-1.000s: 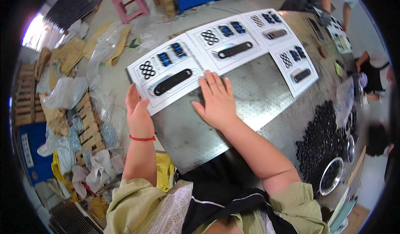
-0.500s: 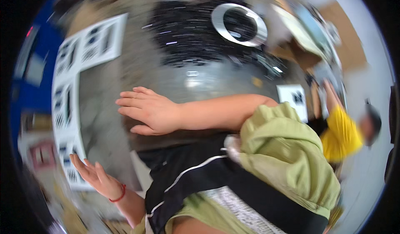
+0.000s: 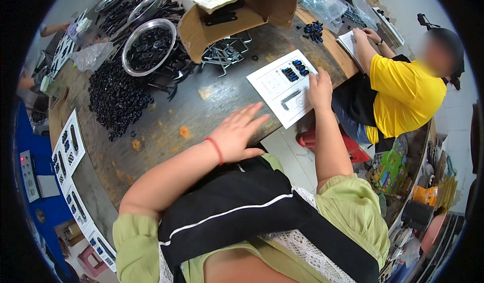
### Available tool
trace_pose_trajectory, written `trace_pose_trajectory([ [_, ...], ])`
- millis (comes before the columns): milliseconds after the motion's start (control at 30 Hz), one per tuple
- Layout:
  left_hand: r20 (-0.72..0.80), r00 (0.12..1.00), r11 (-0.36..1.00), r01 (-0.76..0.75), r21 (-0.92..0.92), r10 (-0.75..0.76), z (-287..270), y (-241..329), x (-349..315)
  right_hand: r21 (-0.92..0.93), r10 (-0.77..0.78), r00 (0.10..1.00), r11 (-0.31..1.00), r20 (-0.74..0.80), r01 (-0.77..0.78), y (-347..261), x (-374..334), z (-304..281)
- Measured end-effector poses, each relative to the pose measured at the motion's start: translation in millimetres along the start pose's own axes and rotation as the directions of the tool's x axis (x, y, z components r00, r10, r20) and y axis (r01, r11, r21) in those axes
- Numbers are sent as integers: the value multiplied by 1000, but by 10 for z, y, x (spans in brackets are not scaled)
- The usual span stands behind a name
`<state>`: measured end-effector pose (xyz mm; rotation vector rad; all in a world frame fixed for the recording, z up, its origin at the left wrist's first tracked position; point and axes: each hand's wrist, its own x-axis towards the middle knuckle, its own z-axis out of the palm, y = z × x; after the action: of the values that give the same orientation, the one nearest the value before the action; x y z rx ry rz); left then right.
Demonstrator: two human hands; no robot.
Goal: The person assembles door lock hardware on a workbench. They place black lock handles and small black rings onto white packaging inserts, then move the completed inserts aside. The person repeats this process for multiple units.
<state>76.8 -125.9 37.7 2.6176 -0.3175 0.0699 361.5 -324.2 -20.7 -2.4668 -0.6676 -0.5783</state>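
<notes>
At the table's front right edge lies a white card with printed outlines, an L-shaped hex key figure and rows of small black-and-blue parts. Whether the hex key is real or printed I cannot make out. My right hand is on the card's right edge, its fingers bent close beside the small parts; the underside of its grip is hidden. To the card's left, my left hand hovers by the table edge, fingers spread and holding nothing, a red cord around its wrist.
A steel bowl of black rings stands by a heap of small black parts. Hex keys lie before an open cardboard box. Several filled cards line the left. A person in yellow sits at the right.
My view has swung to the right and sharpened. My right hand has left the table's left part and come to the white card; my left hand has moved away from the row of cards.
</notes>
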Motion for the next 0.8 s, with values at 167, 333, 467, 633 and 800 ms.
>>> trace_pose_trajectory([
  [167, 117, 991, 998, 60, 11, -61, 468, 80, 635, 316, 250, 951, 901, 179, -297, 356, 65, -116],
  [333, 109, 989, 995, 103, -1, -102, 434, 31, 522, 474, 271, 952, 826, 142, -305, 236, -19, -90],
  [467, 130, 983, 986, 143, -91, -130, 192, -38, 52, 527, 229, 955, 797, 191, -296, -65, -392, -97],
  [633, -19, 976, 962, 211, -173, -218, -93, -152, -771, 463, 41, 953, 867, 299, -182, -740, -849, -170],
  [800, -178, 874, 875, 396, -278, -452, -180, -171, -1678, 510, -203, 887, 859, 416, -43, -1451, -1164, -249],
])
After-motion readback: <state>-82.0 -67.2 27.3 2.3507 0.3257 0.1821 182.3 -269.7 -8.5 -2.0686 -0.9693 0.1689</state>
